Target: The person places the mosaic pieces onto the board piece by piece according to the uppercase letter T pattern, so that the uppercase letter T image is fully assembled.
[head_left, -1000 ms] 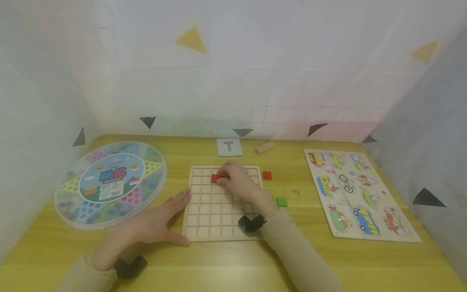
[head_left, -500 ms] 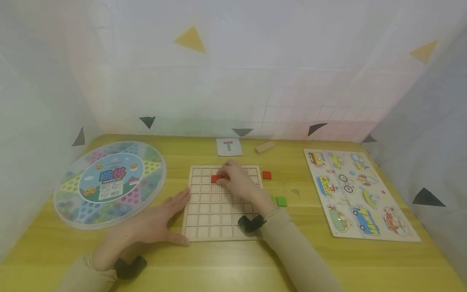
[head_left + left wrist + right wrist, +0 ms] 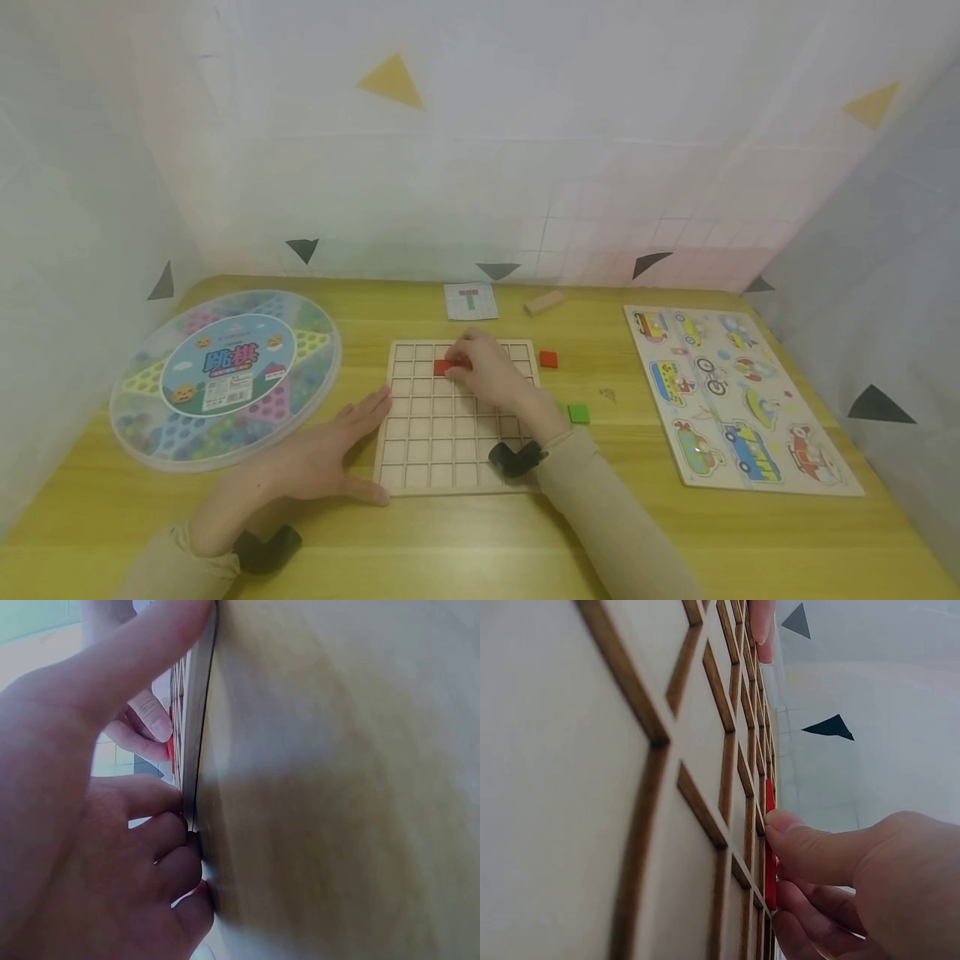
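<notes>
Left hand, spread wide, touches left edge of board; right hand pinches red tile on board's far half.

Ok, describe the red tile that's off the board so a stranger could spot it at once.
On the table, find the wooden grid board. Just off its right edge, near the far corner, lies the small red tile. Unlike the green tiles nearer the viewer, it's red; unlike the red tiles on the grid, it lies on bare table.
</notes>
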`<state>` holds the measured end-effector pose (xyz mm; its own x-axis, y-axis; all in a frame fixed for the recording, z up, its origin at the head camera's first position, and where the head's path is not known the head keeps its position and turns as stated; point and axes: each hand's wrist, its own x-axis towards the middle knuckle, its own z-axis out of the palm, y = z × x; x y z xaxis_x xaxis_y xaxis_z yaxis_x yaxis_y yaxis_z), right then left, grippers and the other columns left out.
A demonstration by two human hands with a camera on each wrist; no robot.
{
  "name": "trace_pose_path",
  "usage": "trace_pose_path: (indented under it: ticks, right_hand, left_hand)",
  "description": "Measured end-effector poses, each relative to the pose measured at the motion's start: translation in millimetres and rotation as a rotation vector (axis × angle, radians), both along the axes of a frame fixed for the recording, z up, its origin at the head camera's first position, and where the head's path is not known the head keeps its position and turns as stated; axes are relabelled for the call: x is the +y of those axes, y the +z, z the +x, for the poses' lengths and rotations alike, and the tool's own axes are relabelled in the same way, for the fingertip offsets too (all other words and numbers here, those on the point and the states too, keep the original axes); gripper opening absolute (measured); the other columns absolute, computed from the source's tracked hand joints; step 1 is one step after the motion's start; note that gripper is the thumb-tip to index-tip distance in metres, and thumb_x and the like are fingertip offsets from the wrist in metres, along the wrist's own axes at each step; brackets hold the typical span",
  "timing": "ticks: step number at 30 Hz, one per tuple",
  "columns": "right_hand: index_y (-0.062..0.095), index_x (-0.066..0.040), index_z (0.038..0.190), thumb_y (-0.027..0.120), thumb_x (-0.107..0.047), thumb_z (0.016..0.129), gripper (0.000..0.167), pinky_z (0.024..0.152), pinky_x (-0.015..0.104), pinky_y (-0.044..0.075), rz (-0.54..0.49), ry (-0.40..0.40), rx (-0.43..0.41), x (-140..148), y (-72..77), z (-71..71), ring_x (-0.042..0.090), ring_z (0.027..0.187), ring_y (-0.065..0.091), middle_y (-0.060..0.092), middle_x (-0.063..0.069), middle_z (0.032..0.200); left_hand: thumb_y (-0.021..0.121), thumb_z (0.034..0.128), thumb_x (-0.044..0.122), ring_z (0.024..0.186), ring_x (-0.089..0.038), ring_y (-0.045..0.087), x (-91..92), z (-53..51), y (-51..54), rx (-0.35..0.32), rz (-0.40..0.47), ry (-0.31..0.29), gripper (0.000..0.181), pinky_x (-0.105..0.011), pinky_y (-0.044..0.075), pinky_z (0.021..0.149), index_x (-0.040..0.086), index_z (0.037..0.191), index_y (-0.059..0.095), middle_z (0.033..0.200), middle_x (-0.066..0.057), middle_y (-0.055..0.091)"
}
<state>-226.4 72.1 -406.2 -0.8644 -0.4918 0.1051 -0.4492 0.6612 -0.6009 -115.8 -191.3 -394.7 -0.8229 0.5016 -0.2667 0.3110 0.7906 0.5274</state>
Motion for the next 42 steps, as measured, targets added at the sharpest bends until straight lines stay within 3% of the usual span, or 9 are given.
trace_pose_path:
  ticks: [25, 42]
  right_hand:
    - [0.075, -0.006, 0.107, 0.073, -0.010, 0.091, 0.017, 0.090, 0.037, 0.051, -0.006, -0.007, 0.007, 1.0, 0.3, 0.0, 0.021, 0.102, 0.058, 0.062, 0.004, 0.106]
    - [0.074, -0.004, 0.112, 0.070, -0.001, 0.090, 0.022, 0.090, 0.034, 0.054, -0.021, -0.012, -0.038, 5.6, 3.0, -1.2, 0.020, 0.101, 0.062, 0.063, 0.004, 0.107]
  left_hand:
    - [0.074, 0.0721, 0.070, 0.149, -0.050, 0.014, 0.3, -0.3, 0.3, -0.013, 0.016, 0.008, 0.120, -0.065, 0.020, 0.118, 0.017, 0.162, 0.013, 0.169, -0.003, 0.002]
    - [0.074, 0.0721, 0.070, 0.148, -0.051, 0.014, 0.1, -0.1, 0.3, -0.013, 0.018, 0.007, 0.121, -0.066, 0.021, 0.117, 0.017, 0.162, 0.013, 0.169, -0.004, 0.002]
